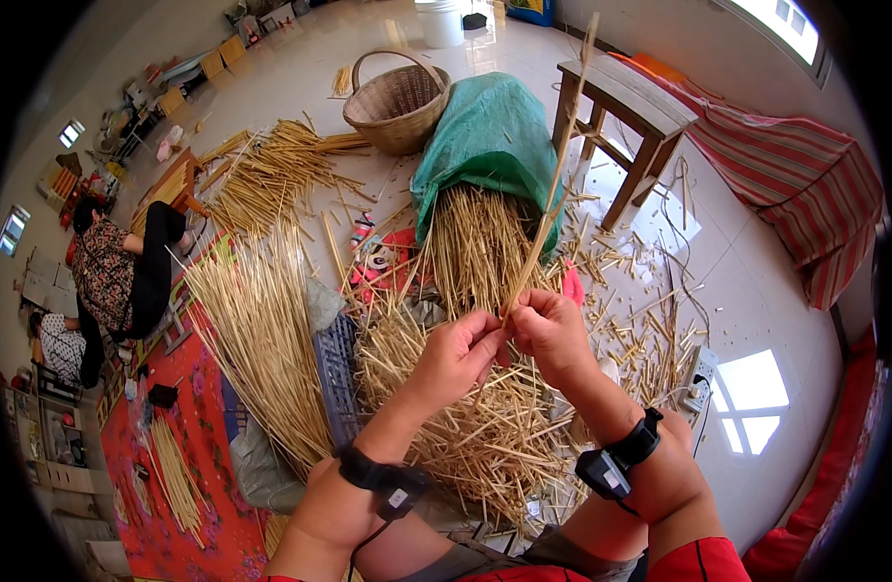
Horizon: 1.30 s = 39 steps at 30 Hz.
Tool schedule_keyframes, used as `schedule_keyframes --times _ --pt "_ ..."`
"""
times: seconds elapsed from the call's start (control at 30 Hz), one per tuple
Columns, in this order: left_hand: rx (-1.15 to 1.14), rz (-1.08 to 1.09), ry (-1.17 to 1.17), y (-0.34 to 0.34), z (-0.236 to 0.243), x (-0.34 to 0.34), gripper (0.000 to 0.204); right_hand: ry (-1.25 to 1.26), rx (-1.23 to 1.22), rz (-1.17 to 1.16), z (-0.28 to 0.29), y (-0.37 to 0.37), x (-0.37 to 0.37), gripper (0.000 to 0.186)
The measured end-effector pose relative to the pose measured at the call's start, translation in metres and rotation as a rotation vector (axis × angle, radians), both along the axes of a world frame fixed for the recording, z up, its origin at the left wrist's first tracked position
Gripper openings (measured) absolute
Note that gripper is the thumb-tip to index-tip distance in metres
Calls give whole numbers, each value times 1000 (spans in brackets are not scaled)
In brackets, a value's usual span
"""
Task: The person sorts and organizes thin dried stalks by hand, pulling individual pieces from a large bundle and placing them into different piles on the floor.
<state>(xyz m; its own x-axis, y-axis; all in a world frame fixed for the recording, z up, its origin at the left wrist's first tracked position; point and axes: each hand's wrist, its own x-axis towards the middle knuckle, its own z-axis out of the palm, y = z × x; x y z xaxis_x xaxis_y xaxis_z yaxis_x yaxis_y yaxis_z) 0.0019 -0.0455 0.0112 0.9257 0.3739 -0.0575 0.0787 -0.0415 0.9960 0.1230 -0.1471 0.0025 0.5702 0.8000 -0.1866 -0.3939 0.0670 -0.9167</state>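
Note:
A long pale straw stalk (pixel 551 209) rises from between my two hands, tilted up to the right past the green sack. My right hand (pixel 551 335) pinches its lower end. My left hand (pixel 458 354) is closed at the same spot, its fingertips meeting the right hand's at the base of the stalk. Below my hands lies a loose heap of straw scraps (pixel 485 436). Just beyond them, a bundle of straw stalks (pixel 475 242) pokes out of the open mouth of the green woven sack (pixel 489 121).
At left, a long straw bundle (pixel 261 330) lies beside a blue plastic crate (pixel 337 378). Beyond are a wicker basket (pixel 397 107), more straw (pixel 281 175) and a wooden stool (pixel 640 107). A power strip (pixel 698 378) lies right. Another person (pixel 116 272) sits far left.

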Motion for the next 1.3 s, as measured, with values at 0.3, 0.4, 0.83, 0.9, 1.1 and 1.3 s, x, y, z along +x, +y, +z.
schedule_keyframes --times 0.3,0.4,0.83,0.9,1.1,1.3 --pt "-34 19 25 3 1 -1 14 -132 5 9 9 -2 -2 10" --pt "-49 -5 43 4 0 0 13 -193 -23 0 8 -2 -3 9" --pt "-158 6 -7 3 0 0 13 -112 10 52 4 -2 -2 6" --pt "-195 -23 9 3 2 -1 14 -24 48 81 3 -3 -1 6" --pt "-239 -36 1 4 6 -2 14 25 73 84 7 -3 -1 4" --pt "-229 -35 12 5 3 -3 15 -58 31 61 10 -3 -2 5"
